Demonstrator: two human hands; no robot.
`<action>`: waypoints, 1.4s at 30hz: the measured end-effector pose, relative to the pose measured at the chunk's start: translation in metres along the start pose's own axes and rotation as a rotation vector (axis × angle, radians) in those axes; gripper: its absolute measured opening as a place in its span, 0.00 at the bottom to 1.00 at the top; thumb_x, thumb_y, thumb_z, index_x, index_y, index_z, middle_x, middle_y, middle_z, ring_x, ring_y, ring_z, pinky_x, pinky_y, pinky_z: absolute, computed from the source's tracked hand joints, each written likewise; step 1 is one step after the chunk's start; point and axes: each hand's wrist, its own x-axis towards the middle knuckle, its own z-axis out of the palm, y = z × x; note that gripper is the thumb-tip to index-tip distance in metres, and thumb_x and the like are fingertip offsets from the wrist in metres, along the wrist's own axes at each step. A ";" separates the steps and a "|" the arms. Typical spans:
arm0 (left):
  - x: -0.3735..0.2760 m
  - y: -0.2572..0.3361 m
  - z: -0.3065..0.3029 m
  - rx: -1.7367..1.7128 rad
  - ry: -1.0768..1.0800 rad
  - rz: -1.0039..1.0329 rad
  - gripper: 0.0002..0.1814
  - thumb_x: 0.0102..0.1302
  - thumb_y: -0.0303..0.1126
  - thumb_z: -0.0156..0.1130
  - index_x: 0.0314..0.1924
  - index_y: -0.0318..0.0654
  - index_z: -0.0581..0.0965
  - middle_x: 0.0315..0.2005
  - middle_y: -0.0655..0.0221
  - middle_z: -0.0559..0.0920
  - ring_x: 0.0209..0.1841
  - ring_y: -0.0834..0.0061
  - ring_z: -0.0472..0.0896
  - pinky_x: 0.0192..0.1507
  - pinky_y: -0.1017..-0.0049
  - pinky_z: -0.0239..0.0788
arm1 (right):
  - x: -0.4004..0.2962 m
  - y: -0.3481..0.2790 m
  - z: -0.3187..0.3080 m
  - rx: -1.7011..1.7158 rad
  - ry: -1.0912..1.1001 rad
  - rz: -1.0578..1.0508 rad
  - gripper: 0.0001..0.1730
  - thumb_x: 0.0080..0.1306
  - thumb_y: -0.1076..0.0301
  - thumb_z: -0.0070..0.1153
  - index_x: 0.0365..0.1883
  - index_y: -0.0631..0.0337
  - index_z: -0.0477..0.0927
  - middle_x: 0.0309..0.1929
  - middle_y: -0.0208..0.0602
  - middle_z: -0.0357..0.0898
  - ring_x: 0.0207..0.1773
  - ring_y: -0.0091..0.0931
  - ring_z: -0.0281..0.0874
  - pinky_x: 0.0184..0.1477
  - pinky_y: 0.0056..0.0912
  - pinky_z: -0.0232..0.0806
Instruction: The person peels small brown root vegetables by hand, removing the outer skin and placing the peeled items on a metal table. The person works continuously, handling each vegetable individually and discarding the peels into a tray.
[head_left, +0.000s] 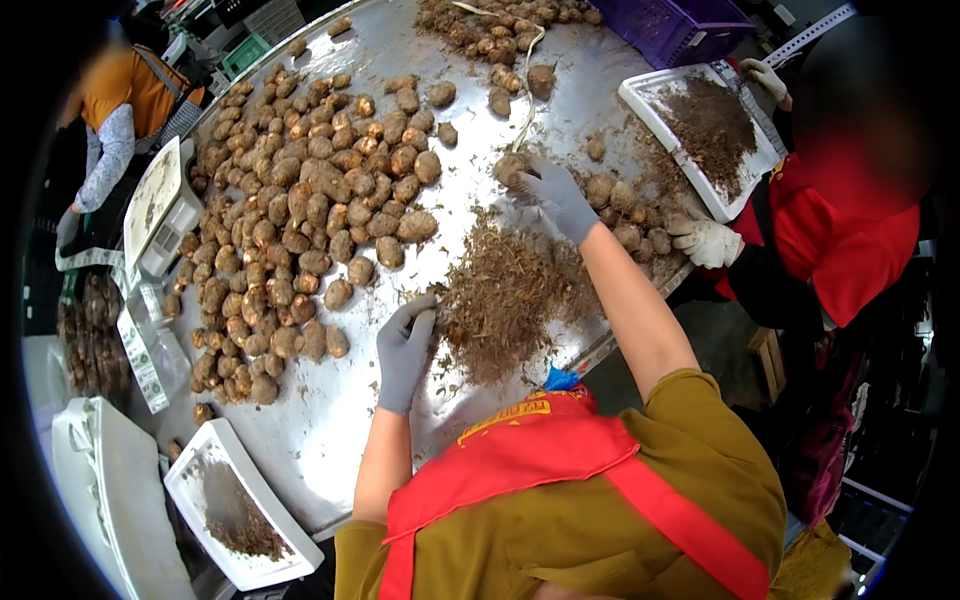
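My right hand (553, 196), in a grey glove, is closed around a brown taro corm (511, 169) near the middle of the metal table (330, 442). My left hand (406, 351), gloved the same way, rests low over the table with thumb and fingertips close together; whether anything small is between them cannot be told. Between my hands lies a heap of brown root fibres and peelings (502, 300). A large pile of taro corms (300, 195) spreads to the left. A smaller group of corms (622, 196) sits to the right of my right hand.
A co-worker in red (847, 217) stands at the right, a white-gloved hand (705, 238) by the small group. White foam trays with debris stand at right (679, 150) and lower left (296, 559). A scale (171, 217), purple crate (667, 34) and another person (135, 90) are farther off.
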 end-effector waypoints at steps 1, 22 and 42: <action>0.004 0.003 0.002 0.034 -0.020 0.025 0.15 0.71 0.29 0.59 0.55 0.30 0.79 0.35 0.70 0.84 0.29 0.87 0.76 0.31 0.85 0.68 | -0.007 0.000 0.008 0.224 -0.036 -0.011 0.25 0.75 0.61 0.49 0.63 0.69 0.72 0.57 0.48 0.79 0.58 0.36 0.79 0.60 0.39 0.72; -0.048 0.082 0.029 0.017 -0.231 0.211 0.34 0.57 0.26 0.67 0.65 0.31 0.71 0.54 0.63 0.80 0.54 0.76 0.78 0.59 0.76 0.70 | -0.181 -0.103 0.057 0.105 -0.099 -0.113 0.16 0.72 0.65 0.55 0.54 0.63 0.81 0.31 0.31 0.81 0.35 0.17 0.75 0.39 0.23 0.70; -0.068 0.071 0.019 0.314 -0.393 0.385 0.38 0.53 0.34 0.77 0.63 0.31 0.74 0.57 0.66 0.78 0.58 0.75 0.76 0.60 0.74 0.68 | -0.204 -0.122 0.037 -0.186 -0.485 -0.033 0.13 0.69 0.62 0.53 0.37 0.64 0.80 0.28 0.43 0.77 0.33 0.32 0.80 0.38 0.35 0.70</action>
